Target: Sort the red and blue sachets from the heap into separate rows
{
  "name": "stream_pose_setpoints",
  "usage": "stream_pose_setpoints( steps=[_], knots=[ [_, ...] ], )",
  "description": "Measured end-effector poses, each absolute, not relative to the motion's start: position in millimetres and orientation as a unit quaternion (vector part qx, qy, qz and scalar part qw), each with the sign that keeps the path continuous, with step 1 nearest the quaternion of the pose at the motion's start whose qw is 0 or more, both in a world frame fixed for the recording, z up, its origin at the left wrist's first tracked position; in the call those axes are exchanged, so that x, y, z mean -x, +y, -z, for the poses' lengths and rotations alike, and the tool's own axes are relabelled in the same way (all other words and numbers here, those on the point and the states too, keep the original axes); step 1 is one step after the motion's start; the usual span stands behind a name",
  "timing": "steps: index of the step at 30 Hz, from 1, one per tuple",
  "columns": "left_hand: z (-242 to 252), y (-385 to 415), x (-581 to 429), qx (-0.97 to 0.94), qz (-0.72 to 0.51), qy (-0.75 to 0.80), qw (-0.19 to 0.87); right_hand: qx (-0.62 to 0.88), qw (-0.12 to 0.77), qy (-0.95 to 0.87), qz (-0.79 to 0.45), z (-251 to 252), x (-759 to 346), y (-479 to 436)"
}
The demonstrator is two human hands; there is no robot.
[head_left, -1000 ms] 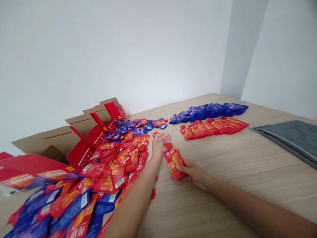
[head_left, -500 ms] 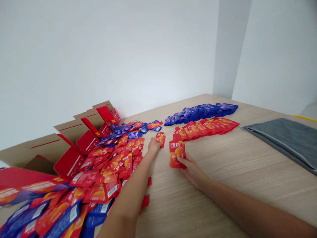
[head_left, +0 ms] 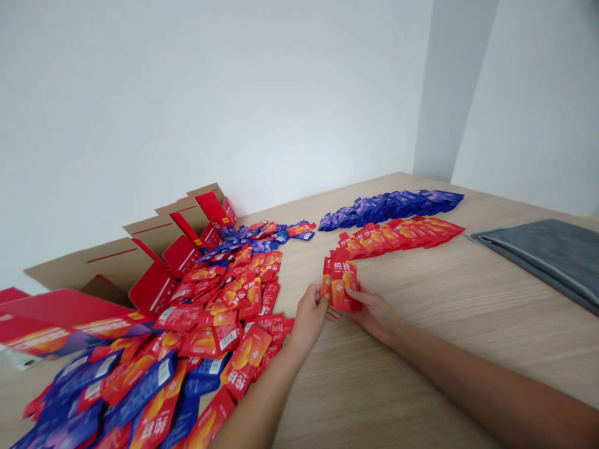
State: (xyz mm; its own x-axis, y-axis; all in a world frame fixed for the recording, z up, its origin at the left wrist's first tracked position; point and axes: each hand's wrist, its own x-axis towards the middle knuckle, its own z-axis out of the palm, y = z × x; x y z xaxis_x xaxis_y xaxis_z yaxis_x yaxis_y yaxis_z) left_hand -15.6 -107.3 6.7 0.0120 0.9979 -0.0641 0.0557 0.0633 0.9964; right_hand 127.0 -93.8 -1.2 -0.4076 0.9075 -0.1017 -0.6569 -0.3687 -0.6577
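Both hands meet near the middle of the wooden table (head_left: 421, 349). My right hand (head_left: 374, 312) grips a small stack of red sachets (head_left: 345, 284) with orange fruit print, held upright. My left hand (head_left: 309, 315) pinches the stack's left edge, where another red sachet joins it. To the left sprawls a big loose heap of red and blue sachets (head_left: 206, 318). Beyond the hands lie a tidy overlapping row of red sachets (head_left: 402, 235) and, behind it, a row of blue sachets (head_left: 393, 206).
Open cardboard cartons with red inner flaps (head_left: 154, 249) stand along the wall at the left. A folded grey cloth (head_left: 543, 255) lies at the table's right edge. White walls close off the back.
My left hand picked a red sachet from the heap's far edge and drew it back to the stack. My right hand holds the stack closer to me.
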Motion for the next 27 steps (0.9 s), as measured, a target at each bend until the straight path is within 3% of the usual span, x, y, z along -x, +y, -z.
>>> stream_pose_setpoints(
  steps=[9,13,19,23,27],
  knots=[
    [-7,-125,10,-0.541,-0.412,0.515,0.521,0.18,0.451,-0.342,-0.805,-3,-126,-100],
    [-12,-132,16,-0.584,-0.33,0.563,0.482,0.195,0.43,-0.339,-0.814,-1,-126,-100],
    [-38,-114,72,-0.645,-0.277,0.651,0.288,0.255,0.46,-0.254,-0.812,2,-129,-90],
    [-52,-105,131,-0.655,-0.093,0.75,-0.012,0.254,0.458,-0.23,-0.82,2,-129,-88],
    [-48,-110,163,-0.593,0.059,0.791,-0.137,0.25,0.452,-0.24,-0.822,3,-127,-89]
  ],
)
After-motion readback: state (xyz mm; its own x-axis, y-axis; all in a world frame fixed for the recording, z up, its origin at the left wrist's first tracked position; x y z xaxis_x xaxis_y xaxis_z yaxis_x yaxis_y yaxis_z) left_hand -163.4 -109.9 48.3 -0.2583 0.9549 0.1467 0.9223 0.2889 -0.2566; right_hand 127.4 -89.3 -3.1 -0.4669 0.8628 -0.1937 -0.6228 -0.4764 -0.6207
